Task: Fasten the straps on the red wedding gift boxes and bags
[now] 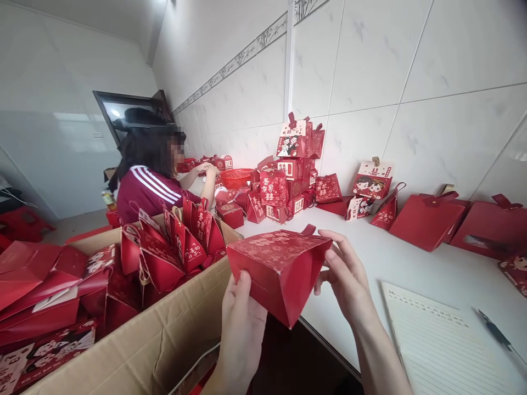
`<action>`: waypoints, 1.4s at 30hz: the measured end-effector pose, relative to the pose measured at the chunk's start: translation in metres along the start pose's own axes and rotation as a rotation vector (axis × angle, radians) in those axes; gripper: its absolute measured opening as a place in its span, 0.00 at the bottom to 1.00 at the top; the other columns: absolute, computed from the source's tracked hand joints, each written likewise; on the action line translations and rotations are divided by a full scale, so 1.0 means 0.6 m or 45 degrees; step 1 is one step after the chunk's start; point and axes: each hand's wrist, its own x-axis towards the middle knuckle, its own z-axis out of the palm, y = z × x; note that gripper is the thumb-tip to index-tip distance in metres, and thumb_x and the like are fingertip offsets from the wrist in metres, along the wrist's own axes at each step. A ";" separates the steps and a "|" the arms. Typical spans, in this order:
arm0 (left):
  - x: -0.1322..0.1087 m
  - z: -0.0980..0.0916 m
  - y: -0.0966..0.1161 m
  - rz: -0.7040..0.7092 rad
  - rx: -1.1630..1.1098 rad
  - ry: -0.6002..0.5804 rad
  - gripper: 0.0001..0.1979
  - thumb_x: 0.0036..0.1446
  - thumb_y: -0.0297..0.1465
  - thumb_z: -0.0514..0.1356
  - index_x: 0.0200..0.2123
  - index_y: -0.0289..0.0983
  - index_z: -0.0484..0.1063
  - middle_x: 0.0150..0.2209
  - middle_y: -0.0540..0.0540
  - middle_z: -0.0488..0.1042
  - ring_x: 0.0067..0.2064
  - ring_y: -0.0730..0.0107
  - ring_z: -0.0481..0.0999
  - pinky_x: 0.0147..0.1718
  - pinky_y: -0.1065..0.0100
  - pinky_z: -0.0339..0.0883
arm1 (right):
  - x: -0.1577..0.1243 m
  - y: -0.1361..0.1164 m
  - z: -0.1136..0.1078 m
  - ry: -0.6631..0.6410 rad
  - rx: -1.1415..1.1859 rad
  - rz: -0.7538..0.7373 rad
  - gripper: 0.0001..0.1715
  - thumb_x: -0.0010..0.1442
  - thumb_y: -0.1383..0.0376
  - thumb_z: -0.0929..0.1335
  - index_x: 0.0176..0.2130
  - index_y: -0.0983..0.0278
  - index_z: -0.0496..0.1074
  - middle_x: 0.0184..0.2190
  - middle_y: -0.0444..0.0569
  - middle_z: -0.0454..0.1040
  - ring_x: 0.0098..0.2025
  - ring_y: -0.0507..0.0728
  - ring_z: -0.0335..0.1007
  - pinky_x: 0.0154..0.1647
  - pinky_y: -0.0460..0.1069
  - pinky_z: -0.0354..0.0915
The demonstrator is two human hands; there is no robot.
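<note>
A red patterned gift box (263, 269) is held tilted in front of me, its bottom and side facing my view. My left hand (242, 318) grips one end, with the thumb pressed on its side. The fingers of my right hand (343, 269) pinch the other end near the top fold, where a small red strap sticks up behind. Left of my hands stands a cardboard carton (160, 334) with many red gift boxes (193, 241) heaped inside.
Stacked red boxes (288, 181) stand on the white table (349, 230) by the tiled wall. More gift bags (428, 219) line the wall at right, near a notebook (444, 334) and pen (494, 329). A co-worker in a maroon sleeve (148, 192) sits beyond, near a red basket (236, 178).
</note>
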 end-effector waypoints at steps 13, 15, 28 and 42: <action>-0.026 -0.001 0.004 0.163 0.052 -0.493 0.15 0.54 0.42 0.64 0.41 0.41 0.74 0.41 0.45 0.79 0.45 0.60 0.78 0.48 0.58 0.71 | 0.005 -0.001 0.006 0.189 0.322 0.345 0.24 0.43 0.53 0.77 0.39 0.56 0.72 0.30 0.45 0.78 0.30 0.61 0.74 0.29 0.53 0.70; -0.027 0.000 0.005 0.155 0.058 -0.483 0.15 0.52 0.42 0.65 0.40 0.41 0.74 0.41 0.45 0.78 0.45 0.60 0.77 0.48 0.58 0.71 | 0.007 0.000 0.007 0.209 0.347 0.391 0.27 0.38 0.53 0.78 0.38 0.56 0.73 0.29 0.45 0.79 0.30 0.62 0.75 0.30 0.54 0.70; -0.032 -0.004 -0.009 0.193 0.114 -0.416 0.21 0.45 0.41 0.70 0.43 0.42 0.73 0.40 0.44 0.79 0.45 0.56 0.78 0.46 0.60 0.71 | 0.003 0.003 0.002 0.056 0.619 0.518 0.36 0.51 0.41 0.68 0.50 0.60 0.72 0.47 0.54 0.76 0.50 0.69 0.71 0.47 0.60 0.68; 0.001 -0.048 -0.036 0.644 0.364 -0.403 0.36 0.46 0.53 0.63 0.56 0.43 0.65 0.56 0.42 0.69 0.58 0.50 0.68 0.55 0.59 0.65 | 0.006 -0.012 -0.036 0.048 0.215 0.012 0.48 0.53 0.58 0.74 0.65 0.49 0.50 0.50 0.48 0.74 0.45 0.60 0.75 0.42 0.54 0.72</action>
